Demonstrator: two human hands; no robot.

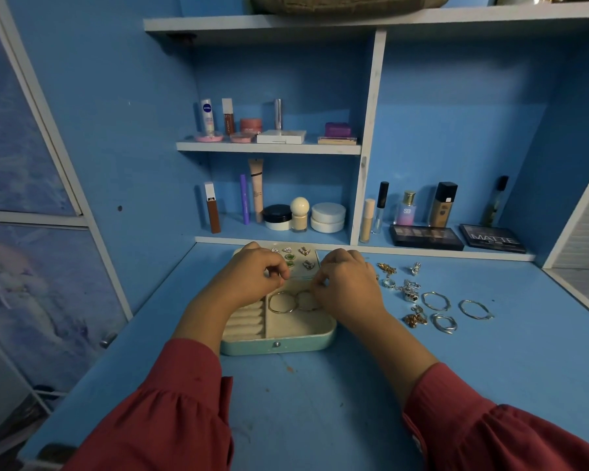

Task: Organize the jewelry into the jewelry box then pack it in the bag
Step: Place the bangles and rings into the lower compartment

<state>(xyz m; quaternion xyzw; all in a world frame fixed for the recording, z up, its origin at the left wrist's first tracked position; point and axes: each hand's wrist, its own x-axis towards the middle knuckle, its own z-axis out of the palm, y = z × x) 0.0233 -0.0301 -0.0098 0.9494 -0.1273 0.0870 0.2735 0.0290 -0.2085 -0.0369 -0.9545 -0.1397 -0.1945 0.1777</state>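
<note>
An open mint-green jewelry box [276, 346] with a cream lining stands on the blue desk. Its raised lid holds several earrings [298, 256]. Two gold bangles [281, 302] lie in the right compartment, and ring rolls [244, 322] fill the left. My left hand [252, 278] and my right hand [346, 283] hover over the box with fingers curled, pinching the two ends of a thin chain [301, 277] stretched between them. Loose jewelry lies right of the box: silver bangles [436, 300], rings [444, 322] and gold pieces [413, 319].
Cosmetics line the shelves behind: bottles, jars [327, 217], and eyeshadow palettes [425, 236] at the back right. A brownish bag [347, 1] lies on the top shelf. A glass panel stands at the left. The desk's front [320, 396] is bare blue board.
</note>
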